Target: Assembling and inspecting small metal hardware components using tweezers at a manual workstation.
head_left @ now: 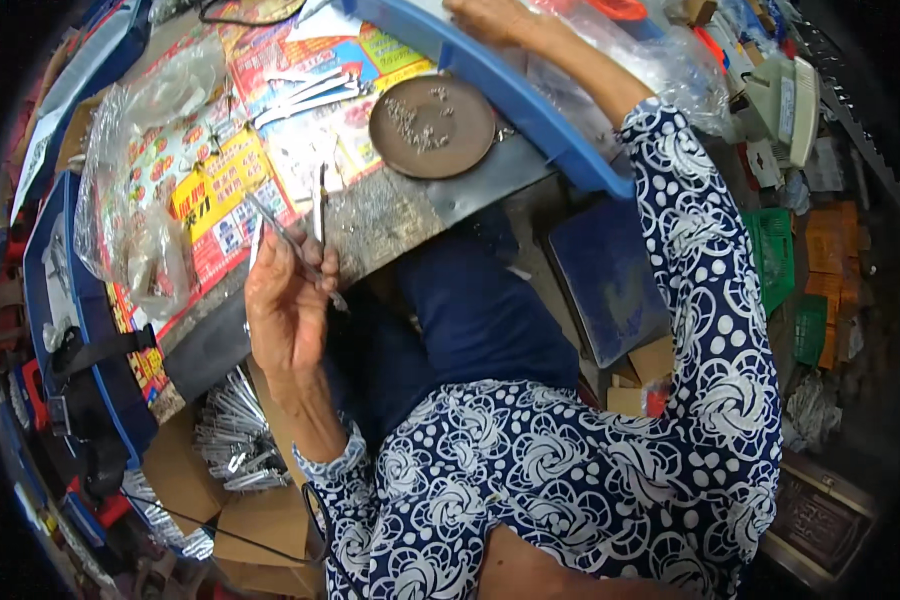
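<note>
Near the bench's front edge, my left hand [292, 292] is closed round slim metal pieces [292, 235]; one lies slanted across the fingers and another stands almost upright. Their exact kind cannot be made out. My right hand [495, 18] reaches to the far end of a blue plastic tray [560, 125], at the top edge of the view; its fingers are cut off or unclear. Between the hands, a round brown dish [432, 150] holds several small metal parts [420, 125]. Several loose silvery strips [310, 97] lie on the printed paper beyond my left hand.
Coloured printed sheets [245, 165] cover much of the bench, with crumpled clear plastic [150, 240] on the left. Below the bench stands a cardboard box [185, 470] with many silvery metal parts [238, 430]. Clear bags [690, 90] lie in and beside the blue tray. Green baskets [773, 255] stand right.
</note>
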`<state>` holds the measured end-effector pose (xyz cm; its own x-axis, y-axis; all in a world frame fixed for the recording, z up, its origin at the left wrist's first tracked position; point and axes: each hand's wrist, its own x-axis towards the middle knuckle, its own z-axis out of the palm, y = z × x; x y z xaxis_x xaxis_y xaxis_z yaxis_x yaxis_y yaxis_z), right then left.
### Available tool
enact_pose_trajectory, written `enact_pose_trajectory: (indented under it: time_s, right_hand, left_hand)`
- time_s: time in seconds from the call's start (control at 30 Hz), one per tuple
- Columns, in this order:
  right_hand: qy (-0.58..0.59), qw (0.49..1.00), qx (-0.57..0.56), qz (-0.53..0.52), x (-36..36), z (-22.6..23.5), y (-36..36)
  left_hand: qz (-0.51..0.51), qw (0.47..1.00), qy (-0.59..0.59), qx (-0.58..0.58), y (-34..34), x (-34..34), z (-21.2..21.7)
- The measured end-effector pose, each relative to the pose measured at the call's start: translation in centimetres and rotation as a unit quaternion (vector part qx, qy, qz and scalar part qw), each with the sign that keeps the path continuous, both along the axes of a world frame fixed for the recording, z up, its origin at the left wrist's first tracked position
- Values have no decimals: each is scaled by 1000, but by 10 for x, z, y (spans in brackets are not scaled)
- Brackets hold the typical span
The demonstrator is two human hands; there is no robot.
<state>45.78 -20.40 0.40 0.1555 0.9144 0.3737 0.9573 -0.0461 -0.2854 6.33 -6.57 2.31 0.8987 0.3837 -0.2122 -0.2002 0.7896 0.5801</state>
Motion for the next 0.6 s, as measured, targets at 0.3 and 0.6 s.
enact_pose_trajectory:
  time_s: [0.3,0.6]
  right_hand:
    - [209,956,-44,-202,-22,55,2]
    - [482,860,114,-124,-126,115,-43]
  left_hand:
    - [-8,999,-6,43,-15,9,7]
    - [15,902,94,421,-34,53,24]
